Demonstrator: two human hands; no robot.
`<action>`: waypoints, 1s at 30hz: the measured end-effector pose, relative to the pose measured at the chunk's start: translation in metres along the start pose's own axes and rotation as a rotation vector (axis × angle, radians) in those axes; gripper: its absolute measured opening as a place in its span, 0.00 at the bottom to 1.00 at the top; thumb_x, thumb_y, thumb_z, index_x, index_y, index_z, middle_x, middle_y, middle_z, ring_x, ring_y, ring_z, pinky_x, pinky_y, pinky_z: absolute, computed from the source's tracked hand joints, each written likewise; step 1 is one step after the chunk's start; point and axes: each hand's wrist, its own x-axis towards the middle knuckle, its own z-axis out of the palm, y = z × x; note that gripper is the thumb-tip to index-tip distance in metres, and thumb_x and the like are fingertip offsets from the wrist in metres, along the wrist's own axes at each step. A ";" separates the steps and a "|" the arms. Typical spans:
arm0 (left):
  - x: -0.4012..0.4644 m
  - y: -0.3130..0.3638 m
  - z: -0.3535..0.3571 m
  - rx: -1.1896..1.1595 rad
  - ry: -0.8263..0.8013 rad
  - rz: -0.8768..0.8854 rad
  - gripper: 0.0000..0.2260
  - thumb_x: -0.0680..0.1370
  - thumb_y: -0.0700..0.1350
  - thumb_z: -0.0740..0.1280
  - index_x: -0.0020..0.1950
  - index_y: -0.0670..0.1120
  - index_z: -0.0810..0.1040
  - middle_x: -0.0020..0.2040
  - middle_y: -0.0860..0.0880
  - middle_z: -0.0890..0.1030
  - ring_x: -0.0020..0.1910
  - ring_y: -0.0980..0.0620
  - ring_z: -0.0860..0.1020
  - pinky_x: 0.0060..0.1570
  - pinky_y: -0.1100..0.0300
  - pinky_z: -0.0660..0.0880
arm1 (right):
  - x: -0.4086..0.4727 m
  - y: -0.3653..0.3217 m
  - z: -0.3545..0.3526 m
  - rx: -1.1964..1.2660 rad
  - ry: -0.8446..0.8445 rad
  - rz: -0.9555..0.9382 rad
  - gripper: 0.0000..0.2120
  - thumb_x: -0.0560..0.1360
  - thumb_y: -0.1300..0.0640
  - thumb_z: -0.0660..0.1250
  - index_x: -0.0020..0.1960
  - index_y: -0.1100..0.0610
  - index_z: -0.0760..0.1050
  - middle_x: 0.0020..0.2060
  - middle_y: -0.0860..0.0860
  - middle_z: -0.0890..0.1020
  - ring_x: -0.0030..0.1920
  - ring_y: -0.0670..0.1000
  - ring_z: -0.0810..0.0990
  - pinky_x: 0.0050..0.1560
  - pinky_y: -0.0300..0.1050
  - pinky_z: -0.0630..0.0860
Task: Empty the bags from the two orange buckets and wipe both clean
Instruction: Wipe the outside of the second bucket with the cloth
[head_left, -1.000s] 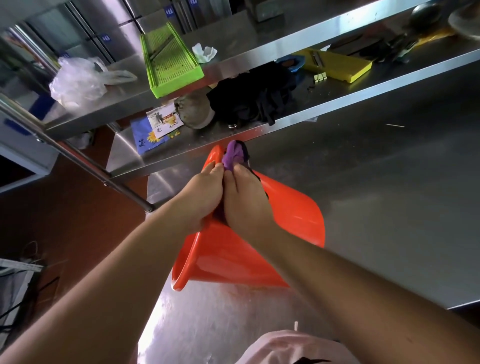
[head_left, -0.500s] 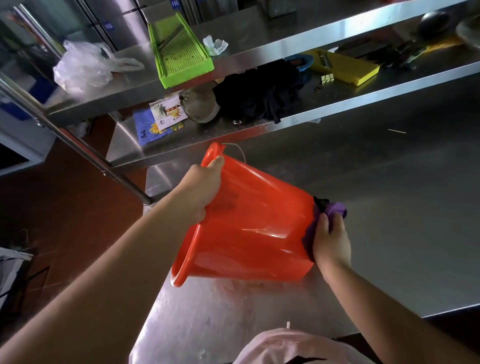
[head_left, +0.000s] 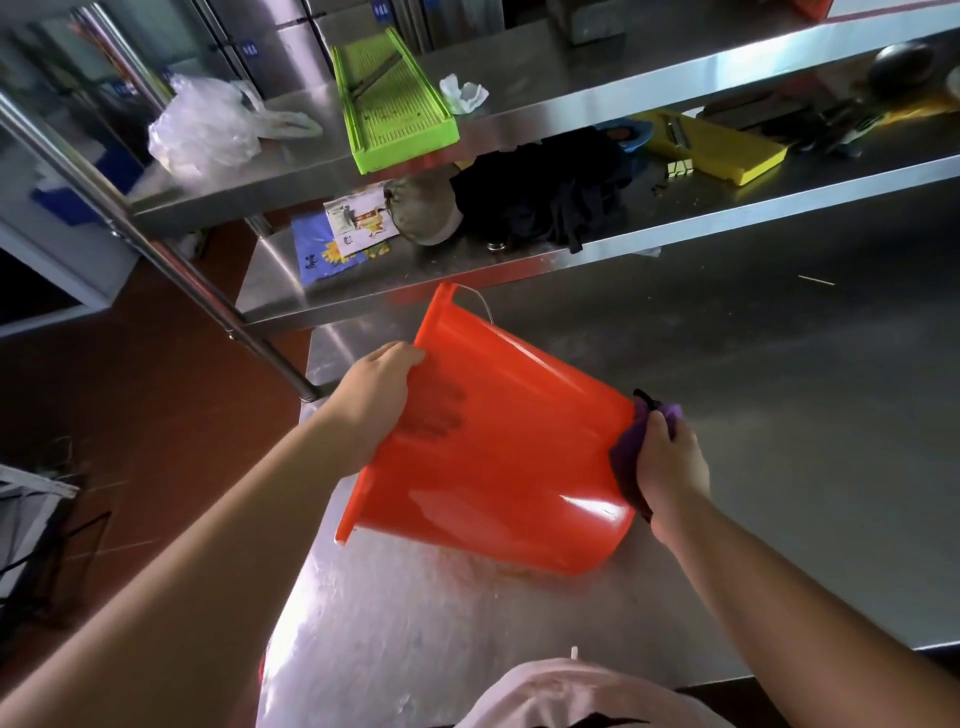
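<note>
On the steel desk (head_left: 779, 415), near its left front corner, an orange bucket (head_left: 498, 457) lies tipped on its side, mouth toward the left and base toward the right, its lower wall touching the desk surface. The left hand (head_left: 374, 400) holds the rim — thumb outside, fingers inside, where they show as dark shadows through the translucent wall; its grip is closed on the bucket. The right hand (head_left: 670, 467) is clenched around a purple cloth (head_left: 626, 462) and presses it against the bucket's base. A thin wire handle (head_left: 480, 299) arcs from the upper rim.

Behind the bucket, a lower shelf (head_left: 779, 205) carries a blue printed sheet (head_left: 317, 249) with a small packet (head_left: 356, 221) on it, a round grey object (head_left: 426, 218), a heap of dark fabric (head_left: 550, 192) and a yellow slicer (head_left: 711, 150). On the upper shelf (head_left: 571, 111) lie a green slicer (head_left: 389, 98), a crumpled clear plastic bag (head_left: 202, 130) to its left and a small white wad (head_left: 462, 93) to its right. A pale pink garment (head_left: 571, 691) shows at the bottom edge — part of the person.
</note>
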 end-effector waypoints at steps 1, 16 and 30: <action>0.001 0.002 0.000 -0.021 -0.041 0.003 0.14 0.84 0.49 0.63 0.60 0.43 0.84 0.46 0.40 0.88 0.39 0.42 0.88 0.37 0.50 0.85 | 0.002 -0.001 -0.001 -0.013 -0.004 -0.008 0.24 0.81 0.41 0.54 0.71 0.50 0.71 0.59 0.57 0.80 0.55 0.59 0.78 0.55 0.48 0.70; 0.000 0.022 0.041 0.322 -0.081 0.132 0.24 0.81 0.66 0.57 0.72 0.58 0.77 0.66 0.51 0.82 0.67 0.45 0.79 0.69 0.52 0.72 | -0.076 -0.113 0.051 -0.173 -0.199 -0.560 0.13 0.80 0.50 0.56 0.53 0.56 0.75 0.53 0.58 0.82 0.55 0.61 0.79 0.54 0.55 0.75; -0.005 0.025 0.037 0.311 -0.032 0.092 0.16 0.82 0.65 0.56 0.55 0.60 0.80 0.57 0.49 0.85 0.57 0.44 0.83 0.64 0.41 0.78 | -0.041 -0.002 0.000 -0.232 0.034 -0.590 0.14 0.81 0.50 0.60 0.59 0.56 0.77 0.54 0.55 0.82 0.56 0.60 0.79 0.53 0.50 0.74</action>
